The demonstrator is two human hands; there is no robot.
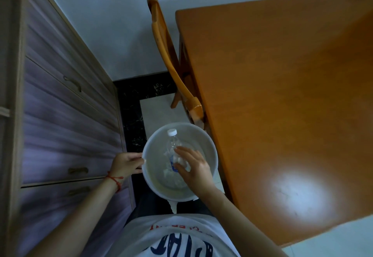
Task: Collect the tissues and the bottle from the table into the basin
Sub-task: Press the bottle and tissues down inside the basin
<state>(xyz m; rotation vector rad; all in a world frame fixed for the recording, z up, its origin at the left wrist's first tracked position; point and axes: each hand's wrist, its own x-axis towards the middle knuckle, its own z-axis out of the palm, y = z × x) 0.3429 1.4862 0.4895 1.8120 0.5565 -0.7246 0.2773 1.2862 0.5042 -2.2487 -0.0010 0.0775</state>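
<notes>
A white round basin (210,145) is held off the floor beside the table, in front of my body. My left hand (127,165) grips its left rim. A clear plastic bottle (174,142) with a white cap and a blue label lies inside the basin, cap pointing away from me. My right hand (193,168) reaches into the basin with its fingers around the lower part of the bottle. White crumpled tissues (169,176) lie in the bottom of the basin, partly hidden under the bottle and my right hand.
An orange wooden table (282,105) fills the right side, its top bare with a bright light spot. A wooden chair (167,55) is pushed against its far left edge. A purple drawer cabinet (60,115) stands at the left. A narrow strip of tiled floor (155,111) runs between them.
</notes>
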